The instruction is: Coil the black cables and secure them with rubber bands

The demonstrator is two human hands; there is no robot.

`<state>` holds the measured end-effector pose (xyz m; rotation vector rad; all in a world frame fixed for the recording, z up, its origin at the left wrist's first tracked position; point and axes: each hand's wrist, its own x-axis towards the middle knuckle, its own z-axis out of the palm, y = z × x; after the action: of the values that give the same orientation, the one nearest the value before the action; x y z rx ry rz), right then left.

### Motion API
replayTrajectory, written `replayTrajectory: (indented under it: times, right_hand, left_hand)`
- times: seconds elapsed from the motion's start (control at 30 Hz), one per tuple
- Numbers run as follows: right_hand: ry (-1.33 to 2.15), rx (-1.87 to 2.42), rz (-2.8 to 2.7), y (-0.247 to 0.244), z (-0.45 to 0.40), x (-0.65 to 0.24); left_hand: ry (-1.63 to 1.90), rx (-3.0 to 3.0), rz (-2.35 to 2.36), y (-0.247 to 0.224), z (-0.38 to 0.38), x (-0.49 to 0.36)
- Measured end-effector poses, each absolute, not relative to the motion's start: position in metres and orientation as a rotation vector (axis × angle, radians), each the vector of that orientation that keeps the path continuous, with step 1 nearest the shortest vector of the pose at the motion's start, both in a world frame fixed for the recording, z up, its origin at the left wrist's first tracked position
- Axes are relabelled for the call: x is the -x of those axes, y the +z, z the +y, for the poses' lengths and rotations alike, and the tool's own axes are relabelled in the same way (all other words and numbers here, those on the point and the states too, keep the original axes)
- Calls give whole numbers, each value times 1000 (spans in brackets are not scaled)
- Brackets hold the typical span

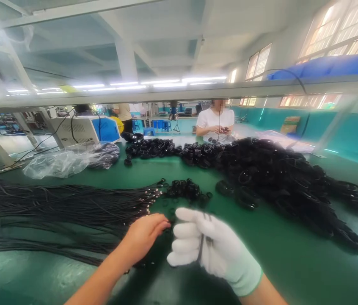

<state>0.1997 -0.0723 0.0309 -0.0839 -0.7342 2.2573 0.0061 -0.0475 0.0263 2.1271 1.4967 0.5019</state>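
Observation:
My left hand (145, 237) is bare, its fingertips closed in a pinch at the ends of the cables; what they hold, if anything, is too small to make out. Close on its right, my right hand (215, 248) wears a white knitted glove with a green cuff. Its fingers curl round a thin black cable (201, 250), part of which shows across the palm. Long black cables (55, 203) with small pale connector ends lie side by side to the left. Just beyond my hands is a small heap of black rings (185, 189).
A large pile of coiled black cables (271, 178) covers the right and back of the green table (153, 171). Clear plastic bags (61, 162) and a white-and-blue machine (86, 129) stand back left. A co-worker (216, 120) handles something dark across the table. A shelf beam (166, 94) crosses overhead.

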Motion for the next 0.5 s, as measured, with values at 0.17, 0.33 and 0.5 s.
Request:
replayTrajectory:
  times: [0.17,0.33,0.5]
  right_hand:
    - [2146,110,-617,35,-61,-205]
    - [2231,200,-804,19,-73,-191]
    - [2528,79,-1028,12,-92,-178]
  left_hand:
    - [92,-2666,1679,-7,-99,-9]
    - [566,-2984,1297,31,-133,-19]
    - [602,-2548,1256,94,-106,-6]
